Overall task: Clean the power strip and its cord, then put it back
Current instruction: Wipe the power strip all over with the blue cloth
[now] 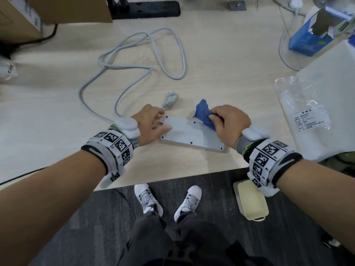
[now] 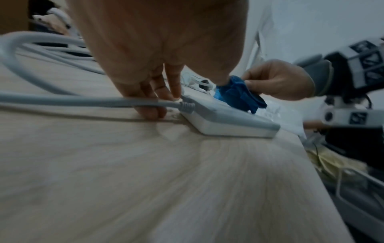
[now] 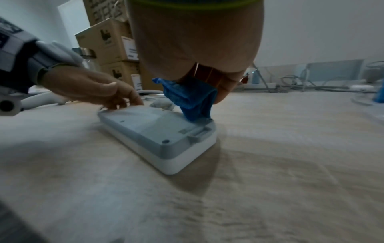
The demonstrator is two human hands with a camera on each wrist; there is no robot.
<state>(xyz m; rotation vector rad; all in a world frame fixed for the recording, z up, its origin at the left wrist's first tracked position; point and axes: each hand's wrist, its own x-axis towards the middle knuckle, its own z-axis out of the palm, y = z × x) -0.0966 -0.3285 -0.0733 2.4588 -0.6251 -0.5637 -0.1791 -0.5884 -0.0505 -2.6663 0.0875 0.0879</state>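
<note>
the power strip [image 1: 192, 134] lies face-down near the bench [image 1: 221, 60] edge. left hand [image 1: 151, 124] presses its cord end with straight fingers; right hand [image 1: 228, 121] pinches a blue cloth [image 1: 203, 114] on its far edge. rigid, probably light and slippery: brace by the long sides.

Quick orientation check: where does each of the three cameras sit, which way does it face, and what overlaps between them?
Head: on the head, facing down at the power strip on the table; shows both forearms, left hand, right hand, legs, shoes.
Left wrist: low over the table, looking along the left hand's fingers at the strip's cord end; the right hand opposite.
Right wrist: low, looking along the right hand at the blue cloth; the left hand opposite.
Shared: strip, cloth, both hands.
</note>
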